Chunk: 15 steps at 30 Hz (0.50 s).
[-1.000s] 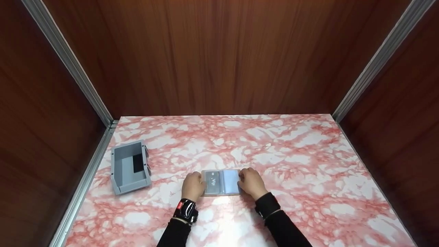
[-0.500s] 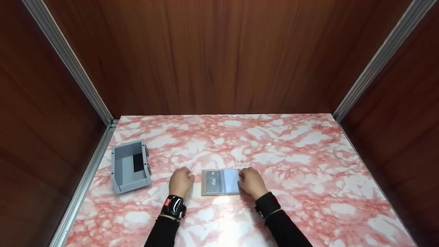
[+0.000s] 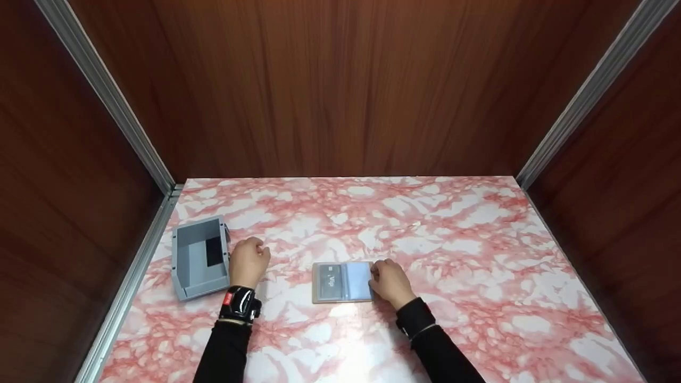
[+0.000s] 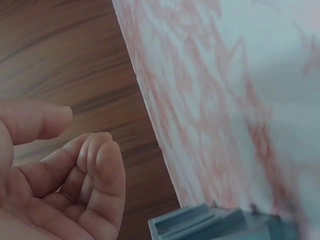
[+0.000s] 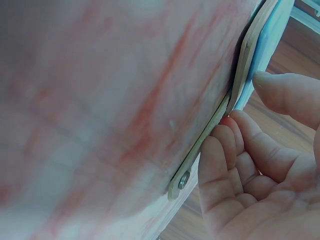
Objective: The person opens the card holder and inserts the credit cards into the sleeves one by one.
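Observation:
A tan card holder (image 3: 316,284) lies spread open on the table, with clear sleeves inside. A grey card (image 3: 329,284) marked "Vip" sits in its left sleeve, while the right sleeve looks pale blue. My right hand (image 3: 392,284) holds the right edge between thumb and fingers. Below those fingers, the right wrist view shows a strap with a metal snap (image 5: 184,180). My left hand (image 3: 248,263) is beside the grey bin (image 3: 205,288), its fingers loosely curled around nothing. In the left wrist view, a gap separates thumb and fingers.
The bin stands at the table's left side, with a black rectangle (image 3: 214,251) inside against its right wall. Brown wood-look panels (image 3: 340,90) rise behind and at both sides of the red-and-white marbled table (image 3: 457,319). Metal rails (image 3: 122,292) run along the side edges.
My left hand has let go of the card holder's left edge and moved left and away from me, up to the bin. The right hand and the card holder have stayed in place.

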Tool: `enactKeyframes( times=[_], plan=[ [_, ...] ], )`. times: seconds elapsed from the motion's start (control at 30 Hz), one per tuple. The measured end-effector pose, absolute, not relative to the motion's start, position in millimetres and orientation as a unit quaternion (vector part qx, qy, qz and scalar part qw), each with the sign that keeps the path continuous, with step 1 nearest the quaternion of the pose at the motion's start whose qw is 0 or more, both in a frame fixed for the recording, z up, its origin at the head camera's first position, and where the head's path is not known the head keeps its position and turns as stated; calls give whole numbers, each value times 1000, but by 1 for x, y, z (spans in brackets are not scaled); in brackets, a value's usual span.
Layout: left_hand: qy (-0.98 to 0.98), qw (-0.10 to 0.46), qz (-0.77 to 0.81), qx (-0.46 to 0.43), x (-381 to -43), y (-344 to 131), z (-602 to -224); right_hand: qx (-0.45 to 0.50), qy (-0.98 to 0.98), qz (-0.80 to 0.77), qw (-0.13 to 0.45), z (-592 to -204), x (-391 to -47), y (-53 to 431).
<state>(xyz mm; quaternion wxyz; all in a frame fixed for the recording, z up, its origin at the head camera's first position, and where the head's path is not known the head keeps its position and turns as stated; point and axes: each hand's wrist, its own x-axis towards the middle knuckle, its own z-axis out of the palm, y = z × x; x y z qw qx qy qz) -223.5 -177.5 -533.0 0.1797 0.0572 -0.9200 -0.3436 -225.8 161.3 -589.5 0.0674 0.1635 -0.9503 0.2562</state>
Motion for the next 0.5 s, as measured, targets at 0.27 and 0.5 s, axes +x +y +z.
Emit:
enactKeyframes(
  times=[0.27, 0.5],
  plan=[
    [-916, 177, -351, 82, -225, -198, -522, 165, -951, 252, 72, -590, -226, 161],
    [-910, 186, -355, 107, -224, -213, -517, 161, -951, 252, 77, -591, -227, 160]
  ],
)
